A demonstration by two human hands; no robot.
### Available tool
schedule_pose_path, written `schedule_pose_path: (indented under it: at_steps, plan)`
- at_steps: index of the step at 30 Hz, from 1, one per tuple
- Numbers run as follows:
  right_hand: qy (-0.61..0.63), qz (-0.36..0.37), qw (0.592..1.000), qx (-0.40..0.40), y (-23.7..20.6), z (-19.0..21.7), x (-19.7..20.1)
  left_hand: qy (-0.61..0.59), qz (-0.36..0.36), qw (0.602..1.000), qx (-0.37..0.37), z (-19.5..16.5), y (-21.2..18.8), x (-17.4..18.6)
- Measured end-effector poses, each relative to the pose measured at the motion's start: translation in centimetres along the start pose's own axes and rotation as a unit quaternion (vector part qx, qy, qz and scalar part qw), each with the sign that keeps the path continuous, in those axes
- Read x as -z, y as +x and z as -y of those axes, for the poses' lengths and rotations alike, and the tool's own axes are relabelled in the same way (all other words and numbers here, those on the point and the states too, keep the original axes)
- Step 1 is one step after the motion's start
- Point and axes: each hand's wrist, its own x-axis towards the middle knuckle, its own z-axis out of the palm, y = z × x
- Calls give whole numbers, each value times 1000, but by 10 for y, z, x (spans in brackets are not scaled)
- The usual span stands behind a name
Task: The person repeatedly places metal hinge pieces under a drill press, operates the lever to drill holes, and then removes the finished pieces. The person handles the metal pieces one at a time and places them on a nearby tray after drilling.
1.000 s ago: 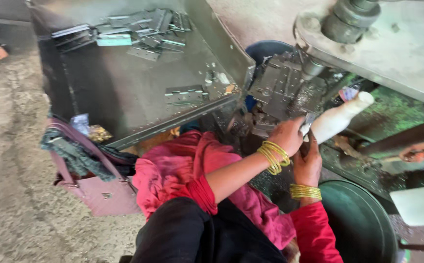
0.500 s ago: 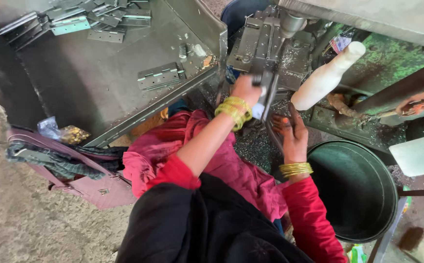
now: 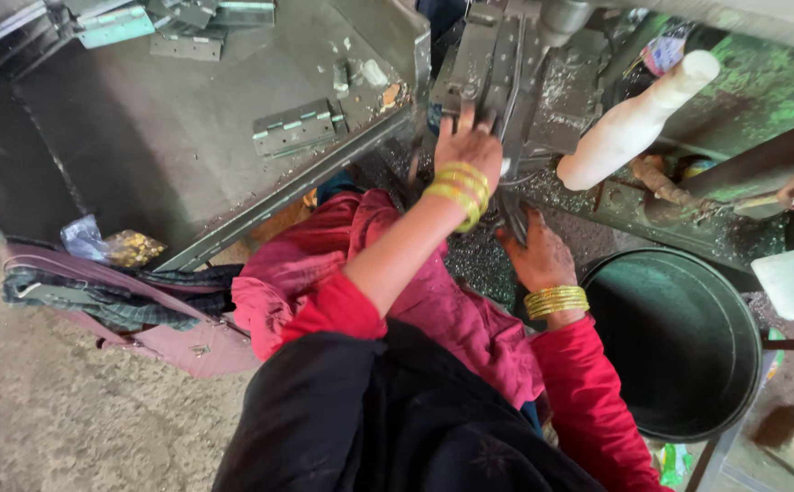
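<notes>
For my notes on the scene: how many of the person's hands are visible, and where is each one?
2. The left hand rests on the metal fixture of the machine. The right hand is lower, beside the dark round bin. Its fingers are partly hidden.

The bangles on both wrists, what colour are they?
Yellow-gold bangles, stacked on each wrist, seen clearly in the head view.

Both forearms are bare below red sleeves pushed up near the elbows. The left hand (image 3: 468, 146) and the right hand (image 3: 537, 258) each wear stacked yellow bangles at the wrist. A dark garment fills the lower centre of the frame.
</notes>
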Motion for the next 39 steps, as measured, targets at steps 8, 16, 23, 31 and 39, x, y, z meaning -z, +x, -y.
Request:
schedule_pose_path:
  at_steps: [8,16,23,31,39]
  plan:
    - [116,-43,991,-51,-32,-90,-127,-16,5,1000,11,8,24,15]
    - [37,10,997,-62,-12,-83,-77,71,-92,993,-10,3,32,0]
    - [2,22,991,-131,-28,-57,-84,59,-89,994,0,-3,55,-19]
    - [-50,42,993,-94,-6,-64,-60,89,-113,990,10,-3,45,-27]
    - [-10,4,993,-121,-36,-74,-104,79,-291,953,17,-5,55,-50]
